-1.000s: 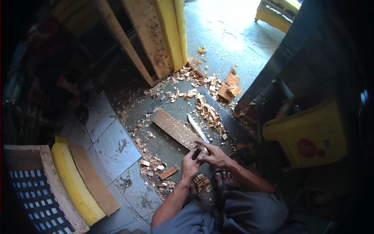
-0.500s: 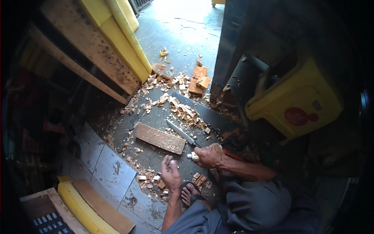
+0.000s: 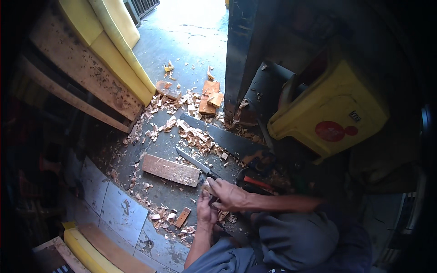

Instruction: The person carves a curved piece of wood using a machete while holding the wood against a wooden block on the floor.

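Note:
My right hand [image 3: 230,194] is closed round a short pale wooden piece [image 3: 207,185], whose far end shows past the fingers. My left hand [image 3: 206,210] presses its closed fingers against the near side of the same piece; most of it is hidden between the two hands. Just beyond them a knife [image 3: 193,159] with a long grey blade lies on the floor, its dark handle end close to my right hand. Left of the knife lies a flat wooden block [image 3: 170,169], touched by neither hand.
A handsaw [image 3: 223,138] lies among wood shavings [image 3: 195,136]. Right of my hands is a red-handled tool [image 3: 258,183]. Orange-brown wood blocks [image 3: 208,103] lie farther off. A yellow plastic stool [image 3: 332,113] stands right, yellow-padded wooden furniture [image 3: 91,68] left, and a dark post [image 3: 241,54] beyond.
My left hand, apart with loose fingers before, has come up against my right hand and closed on the wooden piece. The view has swung right, so the floor things sit farther left.

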A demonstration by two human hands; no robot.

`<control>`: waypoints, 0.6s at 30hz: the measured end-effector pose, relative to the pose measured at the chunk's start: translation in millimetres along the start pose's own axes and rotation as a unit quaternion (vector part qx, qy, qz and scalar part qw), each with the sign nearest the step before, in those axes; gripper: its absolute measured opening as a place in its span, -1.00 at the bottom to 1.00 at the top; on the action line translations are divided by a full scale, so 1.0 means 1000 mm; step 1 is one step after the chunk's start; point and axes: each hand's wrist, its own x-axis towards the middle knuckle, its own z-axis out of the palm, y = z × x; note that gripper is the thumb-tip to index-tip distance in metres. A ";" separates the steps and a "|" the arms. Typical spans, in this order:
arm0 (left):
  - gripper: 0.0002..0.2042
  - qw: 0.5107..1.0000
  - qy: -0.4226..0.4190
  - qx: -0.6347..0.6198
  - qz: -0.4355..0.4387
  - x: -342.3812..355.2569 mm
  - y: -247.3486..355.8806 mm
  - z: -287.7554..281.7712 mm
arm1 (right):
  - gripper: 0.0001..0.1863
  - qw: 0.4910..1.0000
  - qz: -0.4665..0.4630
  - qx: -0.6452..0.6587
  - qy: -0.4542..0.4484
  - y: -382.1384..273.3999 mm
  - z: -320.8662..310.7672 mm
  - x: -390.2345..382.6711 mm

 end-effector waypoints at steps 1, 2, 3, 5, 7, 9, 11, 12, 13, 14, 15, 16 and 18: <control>-0.68 1.000 -0.024 -0.010 -0.006 0.009 0.007 -0.004 | -0.22 0.994 0.003 0.098 0.057 0.014 -0.005 -0.005; -0.70 0.999 0.022 -0.032 -0.033 0.009 0.017 0.015 | -0.33 0.980 -0.031 0.082 0.176 0.039 -0.016 -0.012; -0.74 0.999 0.030 -0.025 -0.012 0.013 0.020 0.003 | -0.51 0.961 0.025 0.062 0.269 0.044 -0.042 -0.015; -0.74 0.990 -0.037 0.136 -0.009 0.016 0.024 -0.001 | -0.71 0.894 0.127 -0.097 0.419 0.117 -0.068 -0.021; -0.71 0.964 0.024 0.266 0.006 0.023 0.010 -0.015 | -0.73 0.861 0.285 -0.151 0.393 0.191 -0.084 -0.024; -0.72 0.971 0.018 0.238 0.005 0.030 -0.013 -0.023 | -0.73 0.850 0.359 -0.181 0.340 0.239 -0.091 -0.035; -0.66 0.902 -0.024 0.419 0.103 0.028 -0.023 -0.012 | -0.72 0.857 0.366 -0.194 0.305 0.265 -0.095 -0.041; -0.61 0.839 -0.041 0.523 0.145 0.022 -0.024 -0.009 | -0.73 0.857 0.373 -0.212 0.285 0.270 -0.092 -0.044; -0.56 0.758 -0.048 0.622 0.190 0.015 -0.008 0.007 | -0.73 0.861 0.370 -0.226 0.264 0.260 -0.089 -0.033; -0.49 0.662 -0.053 0.696 0.273 0.016 -0.009 0.007 | -0.74 0.864 0.368 -0.241 0.244 0.251 -0.088 -0.025; -0.49 0.590 -0.081 0.751 0.287 0.015 -0.008 0.012 | -0.73 0.867 0.374 -0.241 0.223 0.242 -0.090 -0.018; -0.50 0.513 -0.114 0.795 0.302 0.015 -0.008 0.025 | -0.72 0.866 0.383 -0.245 0.209 0.237 -0.097 -0.018; -0.53 0.399 -0.173 0.848 0.303 0.026 -0.017 0.035 | -0.65 0.862 0.388 -0.260 0.199 0.249 -0.107 -0.023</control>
